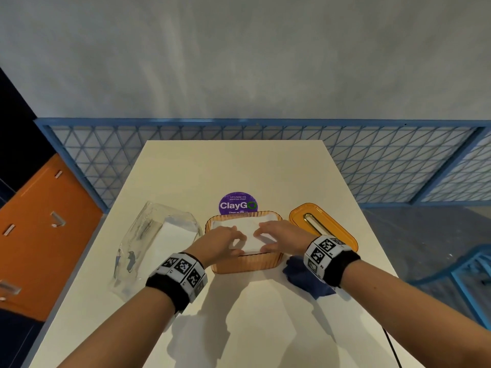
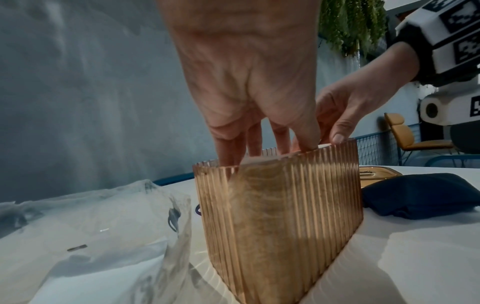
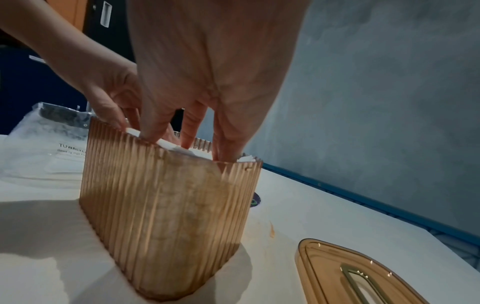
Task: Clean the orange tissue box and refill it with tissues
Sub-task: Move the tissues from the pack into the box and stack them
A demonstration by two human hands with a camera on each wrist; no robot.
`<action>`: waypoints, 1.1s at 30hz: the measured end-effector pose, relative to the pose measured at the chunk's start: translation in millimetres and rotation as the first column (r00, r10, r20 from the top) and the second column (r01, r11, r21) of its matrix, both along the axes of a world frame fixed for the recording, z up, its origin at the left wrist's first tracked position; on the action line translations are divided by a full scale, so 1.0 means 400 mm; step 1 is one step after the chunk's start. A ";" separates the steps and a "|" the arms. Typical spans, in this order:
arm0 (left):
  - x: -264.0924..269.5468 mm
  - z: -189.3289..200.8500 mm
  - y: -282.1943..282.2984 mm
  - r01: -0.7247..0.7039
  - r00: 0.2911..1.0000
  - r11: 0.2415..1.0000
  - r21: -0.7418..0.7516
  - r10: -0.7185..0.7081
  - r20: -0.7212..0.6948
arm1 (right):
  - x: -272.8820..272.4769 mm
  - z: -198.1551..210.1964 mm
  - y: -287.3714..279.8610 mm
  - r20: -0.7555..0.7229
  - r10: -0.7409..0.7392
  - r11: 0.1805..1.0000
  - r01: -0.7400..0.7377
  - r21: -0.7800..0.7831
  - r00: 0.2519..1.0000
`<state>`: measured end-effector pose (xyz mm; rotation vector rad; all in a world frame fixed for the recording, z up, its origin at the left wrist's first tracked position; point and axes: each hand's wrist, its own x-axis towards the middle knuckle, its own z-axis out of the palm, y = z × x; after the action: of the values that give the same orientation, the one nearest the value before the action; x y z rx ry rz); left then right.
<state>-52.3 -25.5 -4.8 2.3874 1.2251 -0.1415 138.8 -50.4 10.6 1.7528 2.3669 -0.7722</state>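
The orange tissue box, ribbed and translucent, stands open-topped near the middle of the white desk, just in front of a round purple ClayGo sticker. A stack of white tissues fills it to the rim. Both hands reach into the top of the box: the left hand has its fingers extended downward onto the near left part of the stack, and the right hand does the same on the near right part, fingers pressing on the tissues with the thumb near the box's front wall. Neither hand clearly grips anything; the fingers look mostly straight, pushing down. The box's orange lid with its slot lies flat on the desk to the right, apart from the box. A dark blue cloth lies crumpled just right of the box's near corner, under the right wrist. To the left lies a clear plastic tissue package with some white tissues inside.
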 end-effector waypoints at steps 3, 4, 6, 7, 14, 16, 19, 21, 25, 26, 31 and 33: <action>0.007 0.001 -0.004 0.012 1.000 0.999 0.053 -0.012 0.007 | -0.001 -0.003 0.002 0.021 0.007 1.000 -0.007 -0.009 1.000; 0.007 0.001 -0.006 0.006 1.000 0.998 0.060 -0.007 0.020 | 0.000 -0.006 0.001 0.014 0.003 1.000 -0.002 -0.016 1.000; 0.004 0.000 -0.006 -0.003 0.998 0.997 0.071 -0.002 0.061 | 0.005 -0.012 -0.003 -0.017 -0.019 0.999 0.019 -0.031 1.000; 0.002 0.001 -0.005 -0.001 0.996 0.998 0.070 -0.004 0.084 | 0.007 -0.013 -0.004 -0.035 -0.031 0.999 0.030 -0.039 0.999; -0.015 -0.006 0.014 -0.023 0.983 1.000 0.013 0.020 0.182 | 0.025 -0.014 0.001 -0.169 -0.058 0.998 0.052 -0.043 0.984; -0.016 -0.011 0.019 -0.026 0.984 0.999 0.028 0.020 0.180 | 0.025 -0.019 0.003 -0.169 -0.065 0.998 0.063 -0.019 0.984; -0.021 -0.023 0.025 -0.048 0.980 0.998 0.045 0.038 0.196 | 0.023 -0.027 0.003 -0.165 -0.091 0.996 0.094 0.006 0.982; -0.019 -0.028 0.023 -0.057 0.978 0.997 0.057 0.044 0.205 | 0.019 -0.028 0.000 -0.160 -0.095 0.994 0.101 0.030 0.983; -0.013 -0.023 0.012 -0.146 0.966 0.988 0.043 0.133 0.224 | 0.000 -0.038 -0.012 -0.160 -0.070 0.996 0.079 0.051 0.985; -0.018 -0.021 0.010 -0.200 0.950 0.978 0.057 0.180 0.254 | -0.004 -0.043 -0.014 -0.143 -0.064 0.996 0.071 0.049 0.988; -0.072 -0.044 0.005 -0.633 0.750 0.742 0.222 0.518 0.411 | -0.030 -0.058 -0.023 -0.077 -0.089 0.994 0.094 0.064 0.993; -0.083 -0.055 0.001 -0.707 0.684 0.692 0.145 0.617 0.390 | -0.039 -0.064 -0.021 -0.061 -0.088 0.993 0.092 0.076 0.994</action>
<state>-85.5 -25.2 -26.8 1.8839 1.9647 0.6698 123.2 -58.8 -15.1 1.9055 2.4012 -0.7610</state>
